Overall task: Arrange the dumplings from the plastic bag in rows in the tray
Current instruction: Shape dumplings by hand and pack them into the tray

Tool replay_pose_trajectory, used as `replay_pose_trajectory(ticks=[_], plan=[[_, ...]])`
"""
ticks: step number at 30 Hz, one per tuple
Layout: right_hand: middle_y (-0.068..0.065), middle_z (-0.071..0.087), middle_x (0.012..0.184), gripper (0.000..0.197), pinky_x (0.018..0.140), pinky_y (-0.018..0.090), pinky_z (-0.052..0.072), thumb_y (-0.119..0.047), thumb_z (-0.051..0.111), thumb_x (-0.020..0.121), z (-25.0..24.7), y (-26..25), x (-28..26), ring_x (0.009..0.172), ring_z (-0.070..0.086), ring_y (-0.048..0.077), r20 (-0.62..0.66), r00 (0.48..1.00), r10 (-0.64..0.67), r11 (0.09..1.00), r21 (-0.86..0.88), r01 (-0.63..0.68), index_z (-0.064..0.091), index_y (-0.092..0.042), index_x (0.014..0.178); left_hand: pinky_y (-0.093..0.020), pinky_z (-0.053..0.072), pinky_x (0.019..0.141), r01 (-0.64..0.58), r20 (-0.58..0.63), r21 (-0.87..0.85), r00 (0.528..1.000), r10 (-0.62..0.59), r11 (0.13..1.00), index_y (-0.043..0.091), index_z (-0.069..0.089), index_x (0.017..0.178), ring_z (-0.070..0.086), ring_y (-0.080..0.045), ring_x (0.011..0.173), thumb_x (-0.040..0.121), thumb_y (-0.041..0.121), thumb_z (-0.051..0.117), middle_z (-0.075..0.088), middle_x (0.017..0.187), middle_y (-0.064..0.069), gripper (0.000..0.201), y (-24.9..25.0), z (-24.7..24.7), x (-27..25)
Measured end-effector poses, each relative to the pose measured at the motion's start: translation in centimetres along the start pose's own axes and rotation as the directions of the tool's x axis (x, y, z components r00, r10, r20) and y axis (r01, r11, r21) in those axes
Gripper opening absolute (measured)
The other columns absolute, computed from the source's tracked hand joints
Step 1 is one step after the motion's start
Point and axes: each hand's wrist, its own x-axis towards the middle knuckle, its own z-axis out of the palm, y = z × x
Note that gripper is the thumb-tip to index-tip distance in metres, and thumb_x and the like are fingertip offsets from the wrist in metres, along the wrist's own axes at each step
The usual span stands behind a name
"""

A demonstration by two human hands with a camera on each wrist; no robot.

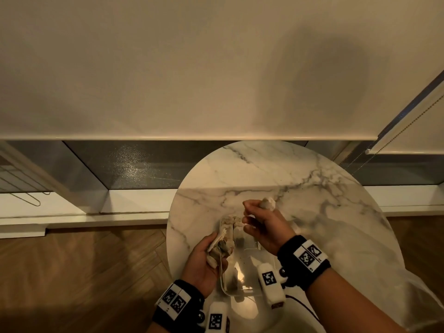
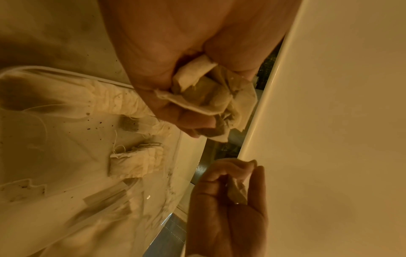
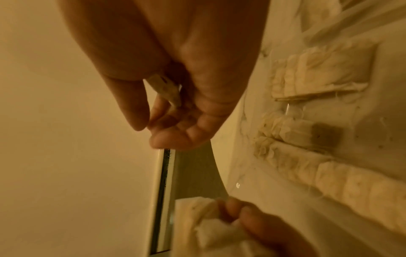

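- Round marble table (image 1: pixel 300 179) stands before a pale blind (image 1: pixel 192 68), with wood floor (image 1: pixel 84 260) to its left.
- A clear tray (image 1: pixel 247 293) sits on the table near the person, between the 2 wrists.
- Dumplings (image 3: pixel 307 139) lie in a line along the tray's left side; the wrist views show pale folded pieces with loose threads and dark specks.
- The left hand (image 1: pixel 204 260) is at the tray's left edge, fingers curled round a bunch of dumplings (image 2: pixel 208 97).
- The right hand (image 1: pixel 266 227) is raised over the tray's far end, thumb and fingers pinching 1 dumpling (image 1: pixel 268 203).
- A clear bag (image 1: pixel 413 292) lies on the table beside the right forearm.
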Motion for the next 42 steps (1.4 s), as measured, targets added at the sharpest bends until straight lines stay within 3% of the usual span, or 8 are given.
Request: replay_pose_trajectory(ticks=[4, 8, 13, 20, 25, 31, 34, 42], plan=[[0.009, 0.060, 0.080, 0.008, 0.056, 0.032, 0.047, -0.008, 0.068, 0.087, -2.1, 1.6, 0.7, 0.069, 0.057, 0.021, -0.070, 0.996, -0.058, 0.977, -0.210, 0.042, 0.065, -0.010, 0.095, -0.022, 0.045, 0.053, 0.001, -0.006, 0.001, 1.000, -0.001, 1.000, 0.003, 0.070, 0.116, 0.059, -0.018, 0.077, 0.091, 0.034, 0.063, 0.063, 0.094, -0.012, 0.041, 0.0, -1.0, 0.4], [0.006, 0.052, 0.080, 0.011, 0.054, 0.032, 0.043, -0.029, 0.070, 0.084, -3.9, 3.0, 1.1, 0.070, 0.050, 0.019, -0.145, 0.989, -0.012, 0.963, -0.267, -0.027, 0.066, -0.021, 0.091, -0.024, 0.043, 0.059, 0.000, -0.016, -0.025, 1.000, -0.001, 1.000, 0.003, 0.069, 0.118, 0.061, -0.020, 0.079, 0.092, 0.032, 0.062, 0.064, 0.096, -0.012, 0.040, -0.2, -1.6, 0.5], [0.002, 0.048, 0.074, 0.051, 0.054, 0.027, 0.038, -0.066, 0.057, 0.080, -5.4, 3.6, 1.1, 0.063, 0.044, 0.018, -0.119, 0.983, 0.137, 0.990, 0.041, -0.133, 0.059, -0.020, 0.101, -0.023, 0.045, 0.055, 0.026, -0.014, -0.033, 1.000, -0.026, 0.999, 0.005, 0.070, 0.110, 0.060, -0.017, 0.073, 0.092, 0.032, 0.061, 0.063, 0.088, -0.009, 0.034, -0.4, -1.7, 0.6], [0.005, 0.045, 0.063, 0.018, 0.052, 0.029, 0.037, -0.025, 0.044, 0.092, -6.1, 4.2, 1.2, 0.059, 0.043, 0.019, -0.142, 0.974, 0.174, 0.983, 0.087, -0.163, 0.053, -0.012, 0.084, -0.024, 0.045, 0.055, 0.024, -0.036, -0.019, 0.999, -0.025, 1.000, 0.004, 0.069, 0.113, 0.057, -0.018, 0.075, 0.090, 0.033, 0.063, 0.064, 0.088, -0.010, 0.037, -0.5, -1.7, 0.6], [0.016, 0.061, 0.097, 0.015, 0.074, 0.038, 0.053, -0.017, 0.053, 0.099, -6.3, 5.2, 1.7, 0.086, 0.058, 0.026, -0.282, 0.956, 0.081, 0.972, -0.191, -0.139, 0.063, -0.007, 0.104, -0.026, 0.047, 0.057, -0.002, -0.055, -0.001, 0.998, 0.002, 1.000, 0.002, 0.072, 0.108, 0.059, -0.019, 0.072, 0.091, 0.032, 0.062, 0.065, 0.088, -0.012, 0.036, -0.5, -1.6, 0.2], [0.010, 0.073, 0.078, 0.016, 0.076, 0.041, 0.059, -0.018, 0.080, 0.076, -7.3, 6.3, 3.4, 0.078, 0.071, 0.029, -0.258, 0.962, -0.095, 0.680, -0.722, -0.126, 0.067, -0.012, 0.083, -0.022, 0.047, 0.046, -0.041, -0.079, -0.035, 0.996, 0.038, 0.999, 0.005, 0.074, 0.085, 0.060, -0.015, 0.055, 0.094, 0.027, 0.058, 0.064, 0.071, -0.008, 0.028, -0.3, -0.8, -1.5], [0.004, 0.065, 0.075, 0.022, 0.059, 0.029, 0.054, -0.007, 0.077, 0.079, -7.4, 7.2, 4.4, 0.068, 0.064, 0.018, -0.182, 0.983, -0.015, 0.593, -0.793, -0.138, 0.063, -0.014, 0.094, -0.021, 0.046, 0.047, -0.042, -0.118, -0.033, 0.992, 0.038, 0.999, 0.005, 0.072, 0.084, 0.058, -0.014, 0.055, 0.094, 0.027, 0.059, 0.063, 0.068, -0.008, 0.027, -0.2, -1.2, -2.1], [0.002, 0.071, 0.085, 0.002, 0.068, 0.027, 0.055, -0.019, 0.070, 0.089, -7.5, 8.1, 6.1, 0.073, 0.064, 0.013, -0.070, 0.998, 0.001, 0.405, -0.912, -0.064, 0.071, -0.021, 0.091, -0.022, 0.046, 0.043, -0.043, -0.198, -0.027, 0.980, 0.037, 0.999, 0.009, 0.068, 0.087, 0.058, -0.018, 0.072, 0.088, 0.032, 0.064, 0.063, 0.069, -0.004, 0.023, -0.3, -3.2, -2.8]])
